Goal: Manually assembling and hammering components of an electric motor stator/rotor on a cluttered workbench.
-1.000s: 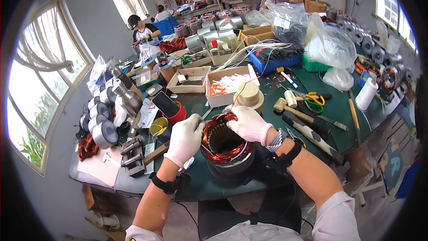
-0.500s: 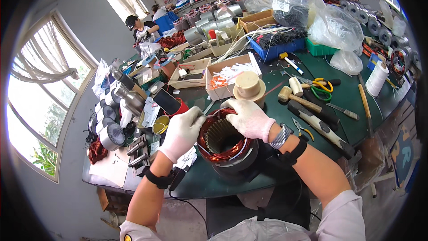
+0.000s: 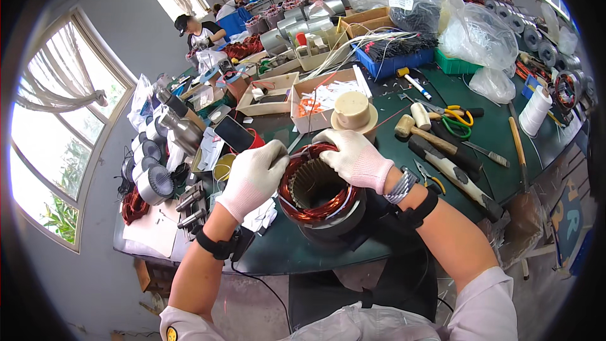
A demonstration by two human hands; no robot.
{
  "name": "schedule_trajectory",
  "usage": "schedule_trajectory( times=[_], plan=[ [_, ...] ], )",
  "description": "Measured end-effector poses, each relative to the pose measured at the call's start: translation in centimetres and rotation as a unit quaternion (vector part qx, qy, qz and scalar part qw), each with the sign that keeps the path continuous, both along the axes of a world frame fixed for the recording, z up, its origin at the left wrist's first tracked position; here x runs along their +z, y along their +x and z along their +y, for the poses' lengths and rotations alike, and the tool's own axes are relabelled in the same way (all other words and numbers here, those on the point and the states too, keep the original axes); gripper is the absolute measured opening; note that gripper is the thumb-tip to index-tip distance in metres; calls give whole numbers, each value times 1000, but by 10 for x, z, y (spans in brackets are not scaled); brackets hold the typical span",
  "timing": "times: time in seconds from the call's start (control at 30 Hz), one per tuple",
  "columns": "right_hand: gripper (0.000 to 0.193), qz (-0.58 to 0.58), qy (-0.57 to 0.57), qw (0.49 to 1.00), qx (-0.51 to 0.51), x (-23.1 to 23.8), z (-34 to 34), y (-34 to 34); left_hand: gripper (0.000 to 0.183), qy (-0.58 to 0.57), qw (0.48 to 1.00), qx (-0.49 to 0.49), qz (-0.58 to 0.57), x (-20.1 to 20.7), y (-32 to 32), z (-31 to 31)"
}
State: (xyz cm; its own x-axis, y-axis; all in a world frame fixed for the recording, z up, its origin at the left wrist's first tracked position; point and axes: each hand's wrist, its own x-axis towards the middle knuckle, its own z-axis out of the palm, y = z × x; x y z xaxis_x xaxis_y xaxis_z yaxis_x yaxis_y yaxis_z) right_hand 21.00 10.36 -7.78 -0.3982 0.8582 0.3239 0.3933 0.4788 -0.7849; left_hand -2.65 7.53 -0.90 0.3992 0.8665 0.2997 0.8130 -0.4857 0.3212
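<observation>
A motor stator [image 3: 319, 192] with a ring of red-brown copper winding [image 3: 315, 215] stands upright on the green table in front of me, its slotted bore facing up. At its left rim is my gloved left hand [image 3: 257, 170], with thumb and fingers pinched together. What that pinch holds is too small to make out. My gloved right hand [image 3: 353, 156] lies over the far right of the rim, its fingers closed on the winding. White strips of lacing or sleeving show along the coil ring. Just behind the right hand sits a cream-coloured flanged cylinder [image 3: 352, 113].
Right of the stator lie mallets [image 3: 435, 142], pliers [image 3: 429, 177], scissors [image 3: 457, 123] and a white thread spool [image 3: 535, 110]. Boxes of paper slips [image 3: 328, 98], a phone [image 3: 235, 134] and a steel flask [image 3: 182, 129] stand behind and left. A co-worker [image 3: 202, 35] works at the far left.
My left hand has shifted slightly left and down, drawing a little away from the rim. The right hand stays on the winding. The whole view has tilted slightly.
</observation>
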Motion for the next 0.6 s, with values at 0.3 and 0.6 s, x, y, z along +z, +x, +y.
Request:
schedule_trajectory(
  times=[0.3, 0.6],
  plan=[
    [33, -13, 68, 998, -10, -6, 2, 0, 16, 2, 986, 67, -150, -27, -8, -21],
    [33, 7, 1, 1000, -16, 1, -2, 1, 15, 21, 992, 34, -116, -24, -4, -5]
  ],
)
